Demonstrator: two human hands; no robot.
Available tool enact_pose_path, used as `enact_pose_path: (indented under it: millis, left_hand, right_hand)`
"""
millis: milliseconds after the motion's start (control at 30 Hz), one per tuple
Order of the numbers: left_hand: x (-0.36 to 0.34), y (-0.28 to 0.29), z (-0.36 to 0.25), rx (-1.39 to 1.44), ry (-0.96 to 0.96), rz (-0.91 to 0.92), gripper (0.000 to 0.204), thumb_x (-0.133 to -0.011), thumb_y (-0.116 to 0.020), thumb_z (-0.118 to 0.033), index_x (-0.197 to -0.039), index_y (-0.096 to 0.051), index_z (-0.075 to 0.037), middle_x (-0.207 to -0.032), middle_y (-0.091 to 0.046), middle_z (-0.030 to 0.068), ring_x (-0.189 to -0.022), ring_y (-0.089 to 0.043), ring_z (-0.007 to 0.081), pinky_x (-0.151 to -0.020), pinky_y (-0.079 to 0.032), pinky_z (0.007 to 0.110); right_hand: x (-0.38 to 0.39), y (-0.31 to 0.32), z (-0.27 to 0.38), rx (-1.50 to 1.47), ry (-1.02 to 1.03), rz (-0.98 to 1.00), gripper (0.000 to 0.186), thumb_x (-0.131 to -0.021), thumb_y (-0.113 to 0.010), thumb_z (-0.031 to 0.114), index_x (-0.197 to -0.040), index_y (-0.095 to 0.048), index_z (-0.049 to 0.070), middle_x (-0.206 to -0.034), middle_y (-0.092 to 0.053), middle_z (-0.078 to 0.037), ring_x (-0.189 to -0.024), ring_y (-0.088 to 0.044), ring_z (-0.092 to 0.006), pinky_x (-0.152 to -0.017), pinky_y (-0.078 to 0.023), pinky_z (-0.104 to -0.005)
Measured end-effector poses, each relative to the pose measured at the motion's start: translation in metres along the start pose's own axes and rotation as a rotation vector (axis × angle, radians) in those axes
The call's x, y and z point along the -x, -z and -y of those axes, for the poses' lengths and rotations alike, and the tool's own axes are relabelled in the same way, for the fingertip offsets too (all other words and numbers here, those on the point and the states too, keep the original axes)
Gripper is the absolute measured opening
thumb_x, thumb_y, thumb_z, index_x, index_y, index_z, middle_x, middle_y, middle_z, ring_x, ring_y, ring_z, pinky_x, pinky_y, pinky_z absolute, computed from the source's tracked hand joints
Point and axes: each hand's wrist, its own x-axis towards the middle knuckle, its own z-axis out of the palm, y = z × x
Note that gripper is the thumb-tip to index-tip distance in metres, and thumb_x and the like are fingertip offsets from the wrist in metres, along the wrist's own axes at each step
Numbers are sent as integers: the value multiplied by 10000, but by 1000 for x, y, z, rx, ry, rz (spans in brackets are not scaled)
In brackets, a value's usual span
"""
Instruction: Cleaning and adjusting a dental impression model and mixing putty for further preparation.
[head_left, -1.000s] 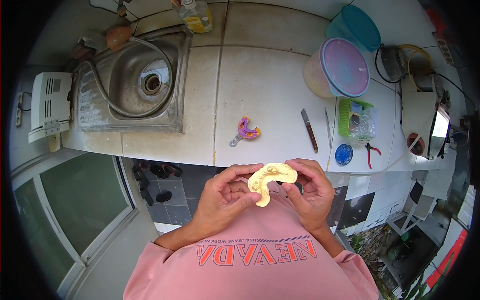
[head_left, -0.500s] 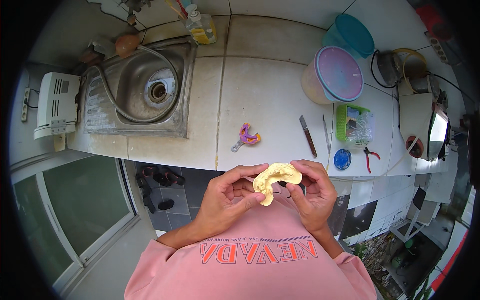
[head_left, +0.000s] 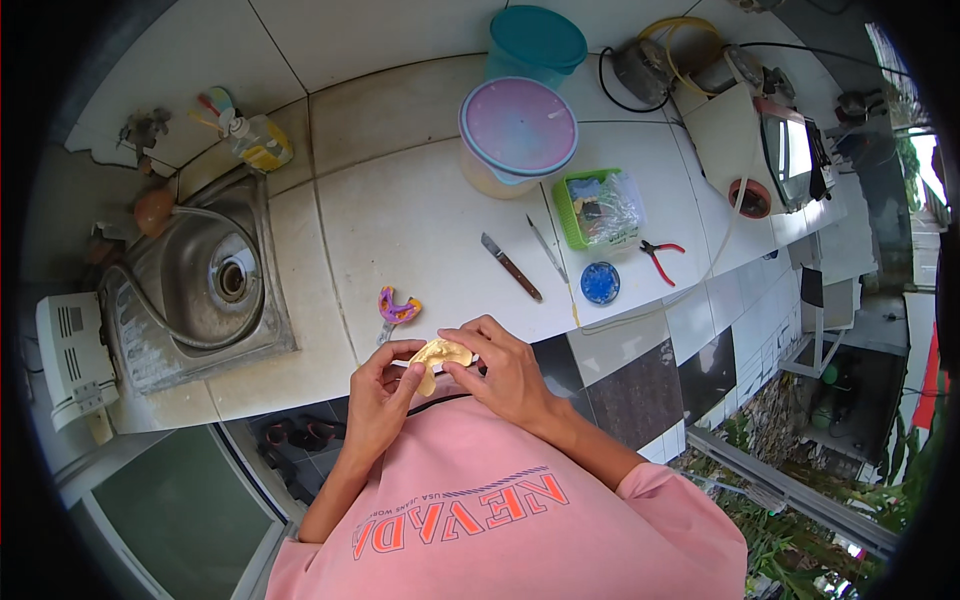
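Observation:
A pale yellow, horseshoe-shaped dental cast (head_left: 440,354) is held up in front of my shirt, close to the counter's front edge. My left hand (head_left: 380,388) grips its left end between thumb and fingers. On its right end, my right hand (head_left: 505,372) closes with the thumb below and fingers above; the fingers hide part of the cast. Just beyond my hands, a dental impression tray (head_left: 398,306) with purple and orange material lies on the counter, its handle toward me. A knife (head_left: 512,268) with a brown handle and a slim metal tool (head_left: 547,248) lie further right.
At the left is a steel sink (head_left: 282,290) with a hose. A lidded tub (head_left: 505,180) and a teal container (head_left: 537,50) stand at the back. To the right are a green basket (head_left: 572,228), a blue round dish (head_left: 600,284), red-handled pliers (head_left: 660,264) and a white machine (head_left: 735,135).
My view has turned toward the right, so the counter's things appear shifted left and tilted. Both hands still hold the cast, which is tipped differently, with my right hand covering more of it.

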Motion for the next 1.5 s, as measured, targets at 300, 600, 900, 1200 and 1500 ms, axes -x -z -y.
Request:
enact_pose_path:
  millis: [300, 600, 900, 1200, 1500]
  left_hand:
    - [-28, -3, 26, -39, 216, 224, 383, -904, -362, 9, -1247, -530, 40, -1117, -610, 111, -950, -643, 141, -814, -545, 281]
    - [-27, -14, -8, 288, 185, 168, 375, -1022, -449, -197, -1345, -459, -7, -1102, -637, 107, -1004, -646, 168, -881, -545, 303]
    - [-14, -22, -41, 464, 67, 165, 463, -963, -581, -130, -1369, -423, 26, -1255, -570, 173, -1175, -587, 243, -1021, -495, 383]
    - [2, -24, -66, 620, 52, 259, 670, -863, -706, -49, -1436, -361, -17, -1159, -597, 118, -1090, -615, 182, -945, -545, 326]
    - [7, -22, -71, 646, 32, 215, 698, -841, -748, -105, -1404, -345, -23, -1243, -578, 145, -1124, -621, 263, -932, -554, 383]
  right_hand:
    - [7, -1, -23, 11, 31, 59, 406, -815, -744, 172, -1186, -641, 42, -1055, -612, -124, -854, -644, -253, -730, -536, -334]
    - [15, 26, -26, -260, -218, -247, 158, -911, -634, 63, -1044, -668, -16, -892, -655, -107, -626, -643, -146, -560, -534, -252]
    - [-13, 34, 6, -315, 72, -314, 286, -913, -657, 115, -1166, -627, -14, -1132, -614, -160, -778, -658, -152, -589, -528, -243]
    - [-23, 43, 23, -278, 221, -208, 303, -908, -664, 114, -1183, -640, -9, -1012, -658, -140, -773, -656, -169, -636, -523, -258]
    - [-17, 47, 29, -247, 334, -258, 240, -905, -667, 136, -1097, -668, -10, -980, -660, -152, -774, -656, -187, -618, -529, -267]
